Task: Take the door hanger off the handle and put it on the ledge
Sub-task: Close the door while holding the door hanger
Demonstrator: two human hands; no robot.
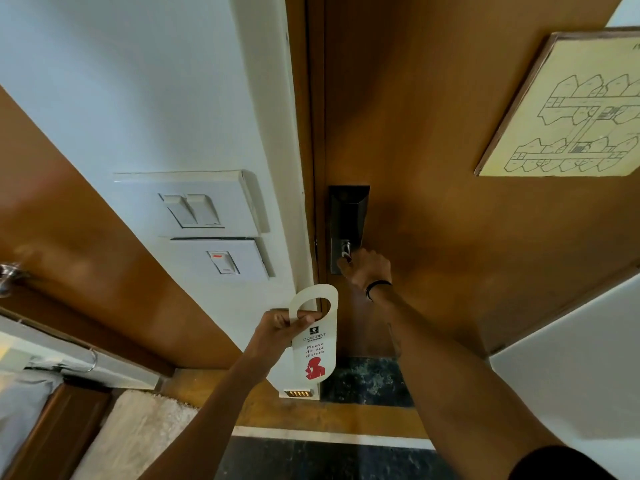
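A cream door hanger (317, 344) with red "Please do not disturb" print and a red figure hangs upright in the air, off the handle. My left hand (280, 329) grips it by the left side of its hook opening. Up and to the right, my right hand (367, 268) is closed around the metal door handle (345, 249), which sticks out of a dark lock plate (348, 209) on the brown wooden door (450, 168). Most of the handle is hidden under my fingers. I cannot tell which surface is the ledge.
White wall with two light switch plates (194, 206) stands left of the door. A framed floor plan (568, 105) hangs on the door at upper right. Another brown door with a round knob (8, 275) is at far left. Below lie dark stone floor and a pale mat (138, 434).
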